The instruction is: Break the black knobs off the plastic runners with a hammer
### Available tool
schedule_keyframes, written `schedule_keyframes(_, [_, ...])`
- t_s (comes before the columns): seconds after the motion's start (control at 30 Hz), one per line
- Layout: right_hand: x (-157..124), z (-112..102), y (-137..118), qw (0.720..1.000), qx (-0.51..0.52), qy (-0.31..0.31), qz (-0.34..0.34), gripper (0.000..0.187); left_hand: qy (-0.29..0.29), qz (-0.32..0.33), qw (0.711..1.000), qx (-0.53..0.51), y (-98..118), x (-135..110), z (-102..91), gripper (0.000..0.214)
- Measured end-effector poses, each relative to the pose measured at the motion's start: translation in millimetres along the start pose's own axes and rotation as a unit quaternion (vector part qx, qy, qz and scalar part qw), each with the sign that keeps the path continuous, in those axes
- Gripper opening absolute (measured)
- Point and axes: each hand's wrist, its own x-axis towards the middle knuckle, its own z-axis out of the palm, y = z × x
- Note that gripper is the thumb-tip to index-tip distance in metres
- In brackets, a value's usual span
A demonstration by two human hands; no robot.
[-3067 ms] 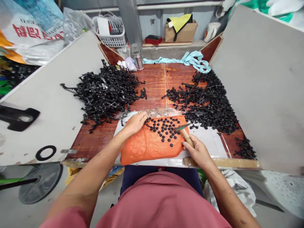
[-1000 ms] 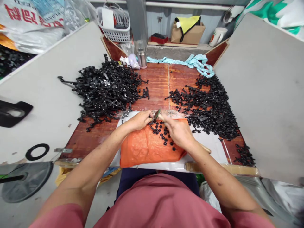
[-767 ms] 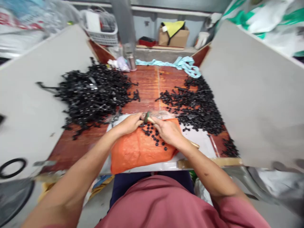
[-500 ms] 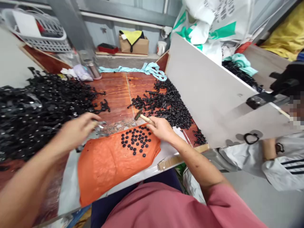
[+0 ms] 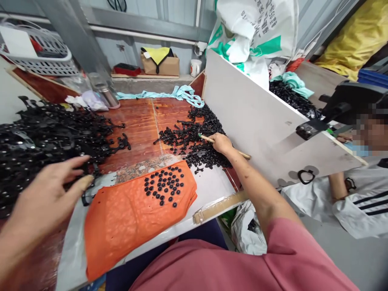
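My right hand (image 5: 222,144) is closed around the wooden handle of a hammer (image 5: 207,139), over the right-hand pile of small black parts (image 5: 209,125). The hammer's head is hard to make out against the dark parts. My left hand (image 5: 57,186), blurred, has its thumb and fingers apart beside the larger left-hand pile of black pieces (image 5: 60,129). Nothing shows in its grip. An orange cloth (image 5: 127,218) lies between my hands at the table's front, with many small round black pieces (image 5: 163,184) scattered on it.
A grey divider board (image 5: 257,113) stands along the right, with a co-worker's arm (image 5: 337,186) beyond it. At the back are a metal flask (image 5: 106,95), a light blue cloth strip (image 5: 182,93), a mug (image 5: 195,68) and a cardboard box (image 5: 162,66).
My right hand has carried the hammer right, from above the orange cloth to the right pile. My left hand has drawn back left from the cloth's upper edge, fingers now spread.
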Motion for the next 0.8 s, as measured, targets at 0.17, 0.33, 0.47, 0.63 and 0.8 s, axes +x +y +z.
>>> schedule_keyframes(0.17, [10.2, -5.2, -3.7, 0.999, 0.028, 0.035, 0.009, 0.014, -0.091, 0.042, 0.989, -0.112, 47.0, -34.8, 15.6, 0.048])
schedule_keyframes(0.33, [4.7, -28.2, 2.4, 0.985, 0.124, 0.111, 0.039, 0.01, -0.171, 0.071, 0.966, -0.181, 72.8, -46.6, 26.5, 0.047])
schedule_keyframes(0.47, [-2.6, -38.7, -2.8, 0.96, 0.242, 0.135, 0.046, 0.022, -0.198, 0.095, 0.949, -0.225, 93.8, -50.3, 36.2, 0.046])
schedule_keyframes(0.63, [-28.0, -50.9, -31.2, 0.914, 0.396, 0.083, 0.027, 0.029, -0.194, 0.116, 0.941, -0.253, 118.3, -52.0, 39.9, 0.043])
schedule_keyframes(0.8, [-81.5, -52.3, -80.3, 0.863, 0.503, -0.038, -0.027, 0.039, -0.094, 0.089, 0.944, -0.305, 146.4, -42.7, 35.0, 0.041])
